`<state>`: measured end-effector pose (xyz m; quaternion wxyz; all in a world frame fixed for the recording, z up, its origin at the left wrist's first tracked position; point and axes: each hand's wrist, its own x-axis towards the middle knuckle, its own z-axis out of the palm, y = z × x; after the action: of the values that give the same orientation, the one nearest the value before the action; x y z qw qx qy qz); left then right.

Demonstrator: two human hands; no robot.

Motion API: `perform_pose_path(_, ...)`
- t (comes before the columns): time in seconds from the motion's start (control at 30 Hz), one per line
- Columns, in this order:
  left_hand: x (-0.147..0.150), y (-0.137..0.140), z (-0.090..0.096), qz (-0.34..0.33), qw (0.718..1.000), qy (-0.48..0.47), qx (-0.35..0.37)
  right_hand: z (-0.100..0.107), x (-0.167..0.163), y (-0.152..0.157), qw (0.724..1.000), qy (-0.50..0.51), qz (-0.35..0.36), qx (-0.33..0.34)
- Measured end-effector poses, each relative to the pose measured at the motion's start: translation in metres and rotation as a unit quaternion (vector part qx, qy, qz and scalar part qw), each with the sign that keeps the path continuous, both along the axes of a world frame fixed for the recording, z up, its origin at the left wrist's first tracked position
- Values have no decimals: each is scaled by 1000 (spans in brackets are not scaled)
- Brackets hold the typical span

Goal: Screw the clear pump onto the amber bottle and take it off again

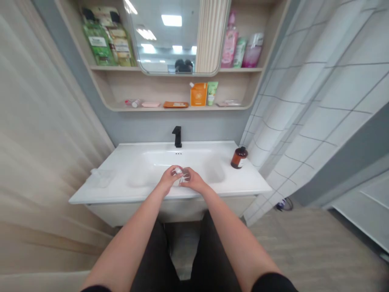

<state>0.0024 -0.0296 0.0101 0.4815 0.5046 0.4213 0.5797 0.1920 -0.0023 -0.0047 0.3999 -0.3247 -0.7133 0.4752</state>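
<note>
Over the front edge of the white sink basin (212, 170), both of my hands meet around a small clear and white item (184, 177). It looks like a see-through container with white parts, but its kind is too small to make out. My left hand (169, 178) has its fingers curled on the left side, by a white piece near the fingertips. From the right, my right hand (194, 181) wraps its fingers around the clear side. The fingers cover much of the item.
A black faucet (178, 137) stands behind the basin. On the counter, a brown bottle (239, 157) is at the right and a clear plastic item (101, 177) at the left. Above hang a mirror (170, 36) and shelves with an orange pouch (198, 94), a green tube (212, 93) and several bottles.
</note>
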Motion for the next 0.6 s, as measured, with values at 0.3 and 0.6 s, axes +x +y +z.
perform_pose_path(0.3, 0, 3, -4, 1, 1000, -17, -7, 1, -1, 1, 1000, 0, -4, -4)
perform_pose_path(0.6, -1, 3, -3, 11, 1000, -13, -2, -5, 0, 4, 1000, 13, 12, 5)
